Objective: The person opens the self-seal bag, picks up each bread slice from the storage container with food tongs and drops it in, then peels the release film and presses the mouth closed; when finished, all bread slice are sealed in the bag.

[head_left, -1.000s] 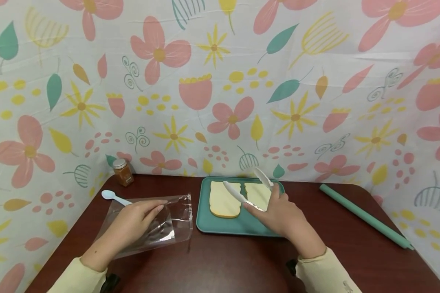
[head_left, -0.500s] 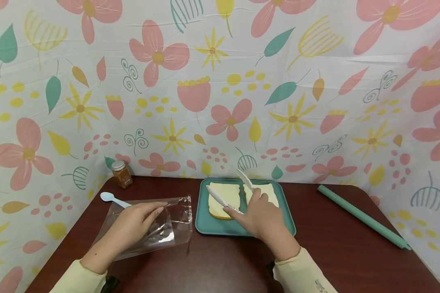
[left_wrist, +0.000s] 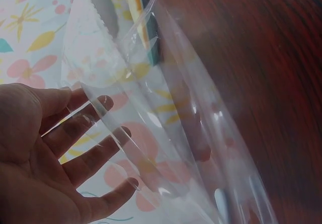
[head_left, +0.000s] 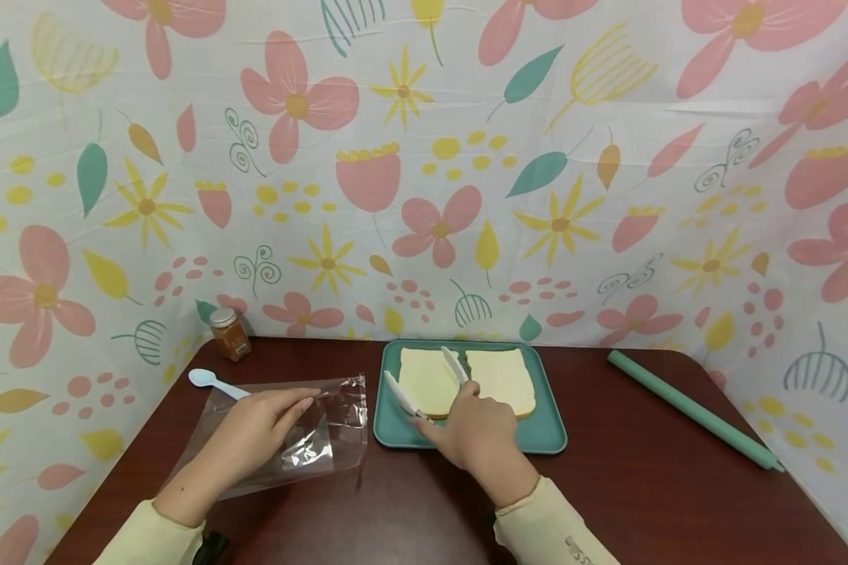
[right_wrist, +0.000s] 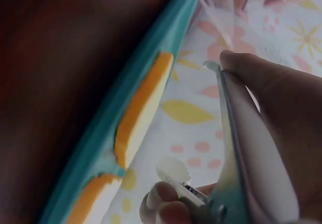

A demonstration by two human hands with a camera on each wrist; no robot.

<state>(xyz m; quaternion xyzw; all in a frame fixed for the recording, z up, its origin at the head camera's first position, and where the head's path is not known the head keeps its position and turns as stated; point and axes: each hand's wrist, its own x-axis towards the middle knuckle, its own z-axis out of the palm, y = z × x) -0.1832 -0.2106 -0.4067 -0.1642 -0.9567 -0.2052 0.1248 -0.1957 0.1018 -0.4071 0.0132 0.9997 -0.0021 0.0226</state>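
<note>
My left hand (head_left: 261, 424) pinches the edge of a clear plastic bag (head_left: 349, 428). In the left wrist view, the thumb and index finger hold its rim while the other fingers spread behind the film. My right hand (head_left: 477, 428) grips tongs (head_left: 403, 395) with white tips. Their arms are spread apart over the left bread slice (head_left: 420, 373), above the teal tray (head_left: 553, 435). A second bread slice (head_left: 502, 378) lies on the tray's right side. From the right wrist, the tongs (right_wrist: 231, 158) appear raised above the tray (right_wrist: 90, 163); whether they touch bread cannot be told.
A light blue spoon (head_left: 214, 382) lies at the left, partly behind the bag and hand. At the back left corner stands a jar (head_left: 232, 339) with a silver lid. A long green rod (head_left: 692, 408) lies at the right. Patterned cloth (head_left: 424, 157) hangs behind the table.
My right hand has moved left with the tongs, from over the right slice to over the left one. The left hand keeps its hold on the bag.
</note>
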